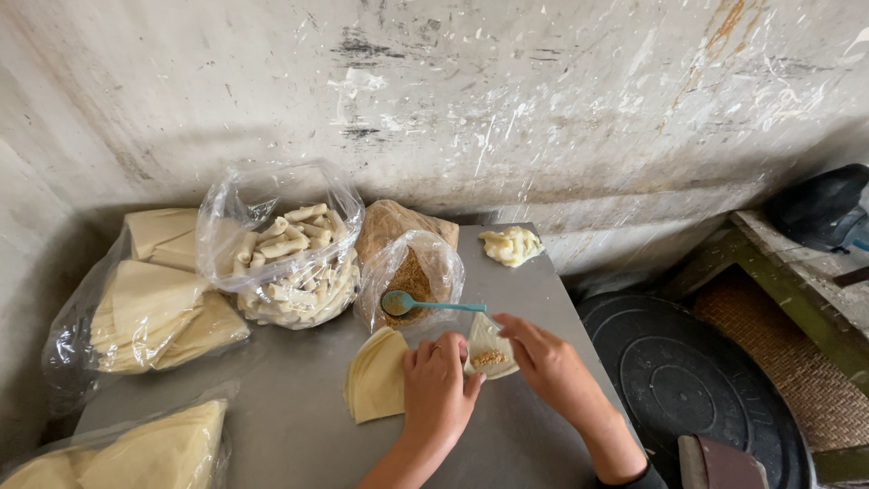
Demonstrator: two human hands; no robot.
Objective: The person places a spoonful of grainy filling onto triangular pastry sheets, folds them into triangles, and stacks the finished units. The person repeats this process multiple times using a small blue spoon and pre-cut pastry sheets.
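My left hand (438, 386) and my right hand (541, 357) together hold a thin pale dough sheet (489, 347) over the grey table (290, 426). A small heap of brown crumbly filling (490, 359) lies in the sheet. Just left of my left hand sits a stack of fan-shaped dough sheets (377, 375). A teal spoon (425, 304) rests in an open plastic bag of brown filling (412, 276), right behind my hands.
A clear bag of rolled pastries (288, 254) stands at the back. Bagged dough sheets lie at the left (149, 308) and the front left (154, 453). A lump of pale paste (510, 244) sits at the far corner. A round black lid (692, 380) lies right of the table.
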